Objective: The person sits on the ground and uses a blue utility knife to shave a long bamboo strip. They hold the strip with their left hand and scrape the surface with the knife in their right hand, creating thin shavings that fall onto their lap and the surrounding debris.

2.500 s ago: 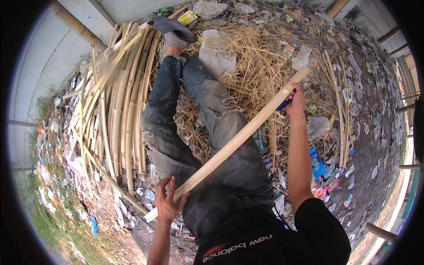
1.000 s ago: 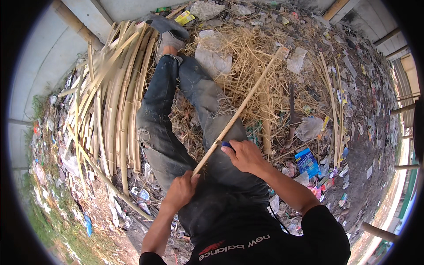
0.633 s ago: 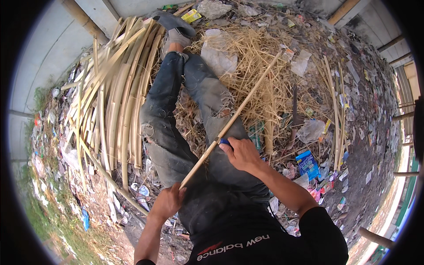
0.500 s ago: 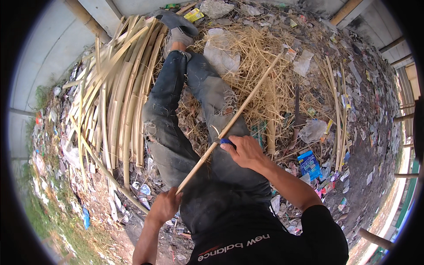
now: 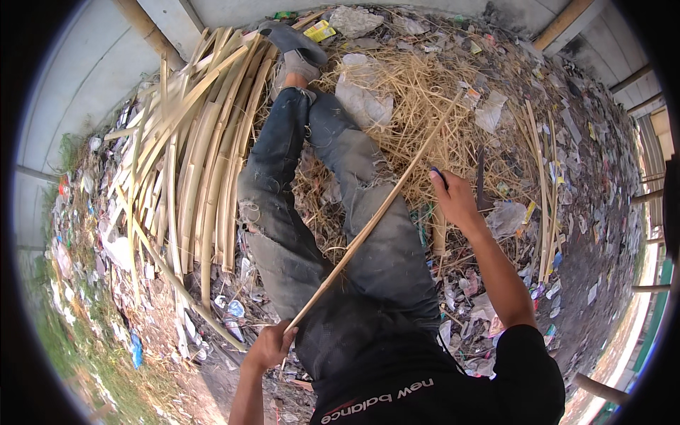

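Note:
A long thin bamboo strip (image 5: 368, 225) runs diagonally over my lap, from lower left to upper right. My left hand (image 5: 269, 347) grips its near end beside my hip. My right hand (image 5: 453, 202) is out to the right of the strip, closed on a small blue-handled knife (image 5: 438, 174) whose tip shows above my fingers. The knife is off the strip. My legs in torn grey jeans (image 5: 312, 198) stretch forward, and my grey shoe (image 5: 294, 46) rests at the top.
A pile of split bamboo slats (image 5: 191, 156) lies to my left. Dry shavings and straw (image 5: 418, 92) cover the ground ahead. More slats (image 5: 545, 198) lie at the right among litter. A concrete wall (image 5: 85, 64) curves behind at the upper left.
My right hand has slid up along the strip from my lap and come away to the right with the knife. The left hand still holds the strip's near end.

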The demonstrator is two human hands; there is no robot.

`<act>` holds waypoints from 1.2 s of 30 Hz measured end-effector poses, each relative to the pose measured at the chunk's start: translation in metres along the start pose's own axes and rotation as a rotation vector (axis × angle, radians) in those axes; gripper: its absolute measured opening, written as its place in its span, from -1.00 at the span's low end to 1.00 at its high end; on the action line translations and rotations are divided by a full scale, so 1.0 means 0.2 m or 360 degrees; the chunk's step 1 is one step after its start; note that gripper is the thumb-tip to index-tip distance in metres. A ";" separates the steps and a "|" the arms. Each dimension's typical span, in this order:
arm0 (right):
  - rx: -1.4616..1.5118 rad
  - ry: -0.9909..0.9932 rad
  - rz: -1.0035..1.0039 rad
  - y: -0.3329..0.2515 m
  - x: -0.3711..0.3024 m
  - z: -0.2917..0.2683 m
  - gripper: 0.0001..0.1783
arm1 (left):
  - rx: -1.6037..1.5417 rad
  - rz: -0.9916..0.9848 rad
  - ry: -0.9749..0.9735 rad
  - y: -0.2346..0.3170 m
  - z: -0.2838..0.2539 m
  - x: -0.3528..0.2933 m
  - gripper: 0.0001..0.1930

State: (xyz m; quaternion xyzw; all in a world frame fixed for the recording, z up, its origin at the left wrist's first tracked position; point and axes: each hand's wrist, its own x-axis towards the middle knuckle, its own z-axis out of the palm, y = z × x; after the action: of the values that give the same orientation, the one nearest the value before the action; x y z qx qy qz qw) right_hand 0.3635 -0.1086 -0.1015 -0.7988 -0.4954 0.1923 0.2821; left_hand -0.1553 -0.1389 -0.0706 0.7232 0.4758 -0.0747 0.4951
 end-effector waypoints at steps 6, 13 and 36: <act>-0.0035 -0.0352 -0.0231 -0.19 -0.21 0.04 -0.43 | 0.0033 0.0089 0.0018 0.04 -0.03 0.11 -0.58; -0.0191 -0.0826 -0.0460 -0.50 -0.44 0.18 -0.40 | 0.0141 0.0162 0.0107 0.17 -0.05 0.18 -0.68; -0.0423 -0.0331 -0.0154 -0.14 -0.04 0.12 -0.40 | 0.0323 0.0210 0.0213 0.05 -0.07 0.14 -0.73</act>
State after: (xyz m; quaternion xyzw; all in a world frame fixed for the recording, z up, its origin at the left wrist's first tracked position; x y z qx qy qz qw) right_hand 0.3270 -0.0999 -0.1008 -0.7801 -0.5808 0.1929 0.1301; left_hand -0.1383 -0.1109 -0.0735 0.8026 0.4492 -0.0414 0.3903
